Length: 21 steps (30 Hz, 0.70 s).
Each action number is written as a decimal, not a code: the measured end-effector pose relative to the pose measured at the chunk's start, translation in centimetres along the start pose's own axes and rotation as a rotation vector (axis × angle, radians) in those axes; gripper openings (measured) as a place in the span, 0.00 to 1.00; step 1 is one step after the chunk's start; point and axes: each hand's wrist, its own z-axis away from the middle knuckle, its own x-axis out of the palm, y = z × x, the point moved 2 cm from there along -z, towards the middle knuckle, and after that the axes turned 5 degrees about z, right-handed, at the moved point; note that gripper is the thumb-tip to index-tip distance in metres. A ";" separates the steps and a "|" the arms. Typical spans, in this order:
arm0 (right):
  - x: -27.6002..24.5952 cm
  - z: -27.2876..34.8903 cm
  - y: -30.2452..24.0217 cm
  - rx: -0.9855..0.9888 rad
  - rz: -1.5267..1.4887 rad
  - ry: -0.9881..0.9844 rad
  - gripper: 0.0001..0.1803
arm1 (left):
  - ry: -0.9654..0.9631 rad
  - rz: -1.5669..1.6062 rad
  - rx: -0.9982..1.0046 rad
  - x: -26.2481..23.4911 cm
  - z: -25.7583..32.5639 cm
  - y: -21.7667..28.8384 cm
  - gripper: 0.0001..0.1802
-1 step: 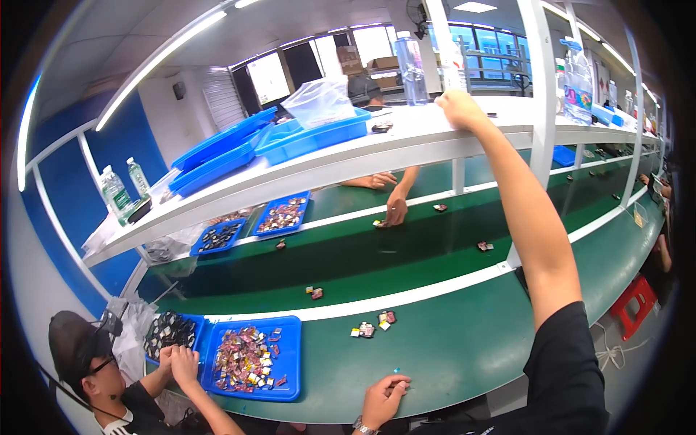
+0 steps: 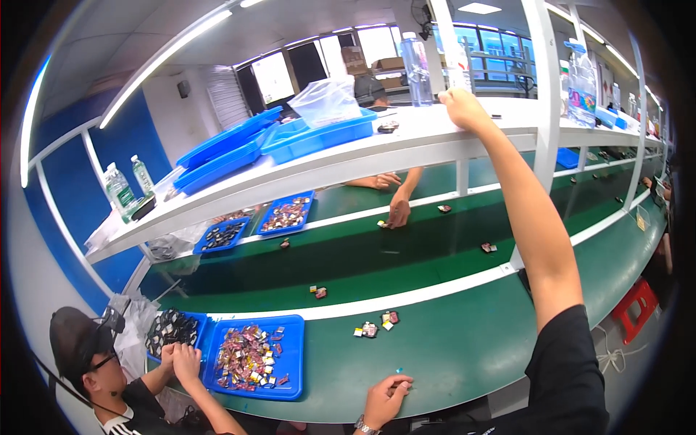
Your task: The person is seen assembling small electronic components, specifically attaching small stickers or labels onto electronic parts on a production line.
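My left hand (image 2: 388, 399) rests on the green bench near the front edge, wristwatch on, fingers loosely extended and nothing visible in it. A tiny teal bit (image 2: 399, 370) lies just beyond its fingertips. My right arm is raised to the white shelf, where my right hand (image 2: 466, 110) is closed. Directly behind and above that hand rises a clear bottle (image 2: 459, 71) with a red-and-white label; its lower part is hidden, so whether I grip it cannot be told. Ahead of my left hand lie small dark-and-pink parts (image 2: 390, 317) with white and yellow patches.
Left of me, a blue tray (image 2: 296, 362) holds many pink, white and yellow parts; a black-parts tray (image 2: 204, 326) adjoins it. A capped co-worker (image 2: 76, 341) sits there. Across the dark green belt (image 2: 406, 254) another person's hands (image 2: 399, 209) work. Shelf posts (image 2: 549, 109) stand at right.
The whole view shifts slightly. Both of my hands keep their places, the right on the shelf and the left on the bench.
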 end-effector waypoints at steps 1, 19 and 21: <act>0.2 0.5 -1.0 -0.068 -0.121 0.074 0.18 | -0.006 -0.014 -0.010 0.0 0.1 -0.1 0.10; 7.1 6.0 -29.8 -0.652 0.123 -0.021 0.06 | -0.021 -0.040 -0.020 -0.4 0.6 -0.3 0.11; 7.2 6.6 -29.0 -0.666 0.066 0.067 0.05 | -0.025 -0.014 -0.017 -0.4 0.3 -0.6 0.11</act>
